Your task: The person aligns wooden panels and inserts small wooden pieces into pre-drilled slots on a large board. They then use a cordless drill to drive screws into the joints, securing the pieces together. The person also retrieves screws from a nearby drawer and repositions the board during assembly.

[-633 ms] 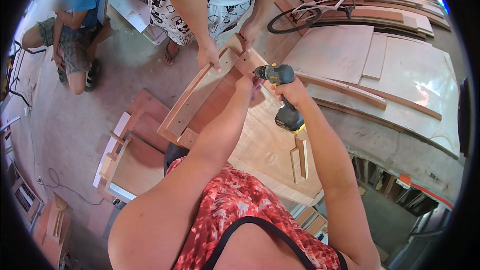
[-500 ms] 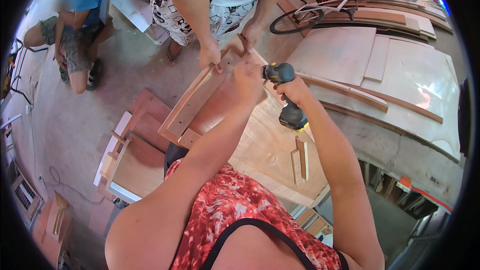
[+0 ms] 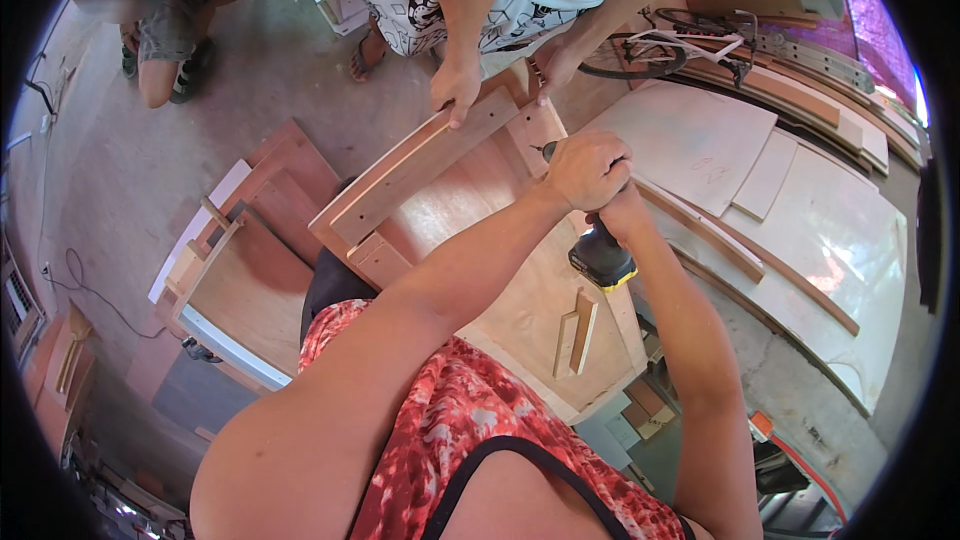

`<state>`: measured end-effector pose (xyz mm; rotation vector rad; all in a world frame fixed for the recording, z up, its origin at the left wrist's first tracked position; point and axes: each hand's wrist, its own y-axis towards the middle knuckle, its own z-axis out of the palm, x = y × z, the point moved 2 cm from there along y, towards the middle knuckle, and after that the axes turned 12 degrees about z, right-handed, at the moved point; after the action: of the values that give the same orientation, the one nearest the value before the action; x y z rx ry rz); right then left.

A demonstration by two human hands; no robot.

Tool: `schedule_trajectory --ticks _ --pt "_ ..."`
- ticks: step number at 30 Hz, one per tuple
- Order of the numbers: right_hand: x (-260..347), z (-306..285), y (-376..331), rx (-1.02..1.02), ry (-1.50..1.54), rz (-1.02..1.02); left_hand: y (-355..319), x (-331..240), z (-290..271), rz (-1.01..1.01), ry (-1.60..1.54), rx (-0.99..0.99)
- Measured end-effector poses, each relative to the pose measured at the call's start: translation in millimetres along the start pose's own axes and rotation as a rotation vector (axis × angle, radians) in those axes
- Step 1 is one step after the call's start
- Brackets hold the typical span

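My right hand (image 3: 622,214) is wrapped round the handle of a dark cordless drill (image 3: 602,256); its battery base with a yellow edge hangs below. Over the top of the drill body my left hand (image 3: 588,172) is closed, hiding most of the motor housing. The drill's dark nose and thin bit stick out leftward, close to the wooden frame's right corner. Beneath lies a plywood panel (image 3: 490,290) edged by a raised wooden beam (image 3: 425,170) with dark holes. Opposite me, a co-worker's hands (image 3: 457,90) hold the far edge of this piece.
A small wooden block (image 3: 577,335) rests on the panel. To the left stands another wooden assembly (image 3: 255,280). Pale boards (image 3: 690,145) are stacked at right, with a white bicycle (image 3: 690,48) behind them. A second person (image 3: 180,30) sits at the far left.
My left hand has gone from the frame's corner to the top of the drill. The drill has drawn back from the corner, showing its bit. The whole view has shifted.
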<state>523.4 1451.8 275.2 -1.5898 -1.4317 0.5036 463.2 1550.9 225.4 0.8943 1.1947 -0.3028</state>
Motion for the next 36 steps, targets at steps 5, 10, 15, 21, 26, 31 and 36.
schedule_trajectory --ticks 5,10,15,21,26,31,36 --pt "4 0 -1 0.026 0.012 -0.061 2 1 0 0.028 -0.005 -0.016" --pt "4 -1 0 0.017 0.031 -0.047 4 4 1 0.021 -0.019 -0.029" --pt "8 0 6 0.019 0.014 -0.004 4 13 0 0.026 -0.014 -0.038" --pt "0 5 23 0.008 -0.033 -0.017 -3 23 -4 0.033 -0.023 -0.027" --pt "-1 10 29 0.012 -0.060 -0.033 -9 33 -5 0.043 -0.017 -0.063" --pt "-8 17 19 -0.021 -0.033 -0.019 -7 36 -2 0.004 0.000 0.030" --pt "2 13 37 -0.005 -0.055 -0.056 -2 38 -5 -0.053 -0.019 0.030"
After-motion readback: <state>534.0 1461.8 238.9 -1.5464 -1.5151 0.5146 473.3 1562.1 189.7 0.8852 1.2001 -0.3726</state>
